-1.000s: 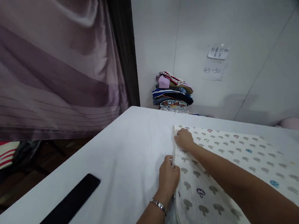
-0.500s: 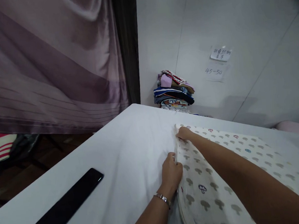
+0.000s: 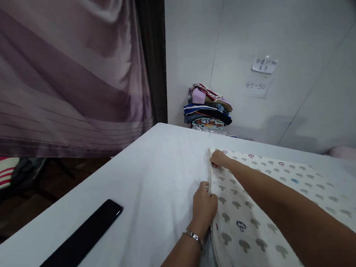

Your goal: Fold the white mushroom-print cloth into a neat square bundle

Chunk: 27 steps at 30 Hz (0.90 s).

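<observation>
A white cloth (image 3: 243, 211) printed with grey-brown mushrooms and a few coloured ones lies in layers over the right part of the white-covered table. My left hand (image 3: 204, 205), with a metal band on its wrist, pinches the cloth's left edge near the middle. Farther along that same edge, my right hand (image 3: 219, 159) is closed on the cloth close to its far left corner. The right forearm crosses above the cloth and hides part of it. Some fingertips of both hands are out of sight.
A black phone-like slab (image 3: 81, 243) rests on the white table (image 3: 149, 165) at the left. Behind the table's far edge stands a pile of folded clothes (image 3: 207, 108) against the wall. A mauve curtain (image 3: 60, 73) hangs at the left, and paper notes (image 3: 258, 76) are stuck on the wall.
</observation>
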Available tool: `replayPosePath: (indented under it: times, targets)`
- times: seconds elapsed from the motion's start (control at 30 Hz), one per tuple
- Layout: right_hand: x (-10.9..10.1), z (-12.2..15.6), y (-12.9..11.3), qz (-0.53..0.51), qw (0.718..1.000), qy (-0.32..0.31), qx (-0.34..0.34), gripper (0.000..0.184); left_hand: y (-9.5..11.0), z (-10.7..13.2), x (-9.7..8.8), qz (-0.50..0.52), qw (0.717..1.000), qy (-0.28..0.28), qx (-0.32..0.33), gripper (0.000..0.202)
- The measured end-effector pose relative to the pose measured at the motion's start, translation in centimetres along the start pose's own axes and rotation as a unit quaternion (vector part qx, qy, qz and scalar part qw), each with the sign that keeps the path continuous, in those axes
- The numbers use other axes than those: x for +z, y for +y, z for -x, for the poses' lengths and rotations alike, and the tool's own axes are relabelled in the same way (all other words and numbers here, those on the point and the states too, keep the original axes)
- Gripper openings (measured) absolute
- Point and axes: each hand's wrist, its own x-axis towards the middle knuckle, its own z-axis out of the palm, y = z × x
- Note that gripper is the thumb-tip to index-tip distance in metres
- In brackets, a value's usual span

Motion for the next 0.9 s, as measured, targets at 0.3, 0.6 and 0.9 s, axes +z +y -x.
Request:
replayPosePath:
  times: [0.3,0.6,0.9]
  targets:
    - [0.0,0.7,0.2,-0.117,0.991,-0.045,0.046,0.021,0.1,-0.1,-0.1,-0.012,1.000,-0.009,-0.011,0.039]
    - [0.4,-0.2,2.0,-0.079,0.996,0.041,-0.021,0.023,0.5,-0.1,-0.3,-0.010,1.000,-0.009,-0.018,0.035]
    - [2.0,3.3,0.9,-0.008,0.991,0.105,-0.085,0.023,0.8,-0.4,-0.6,-0.026,0.999,-0.025,-0.015,0.035]
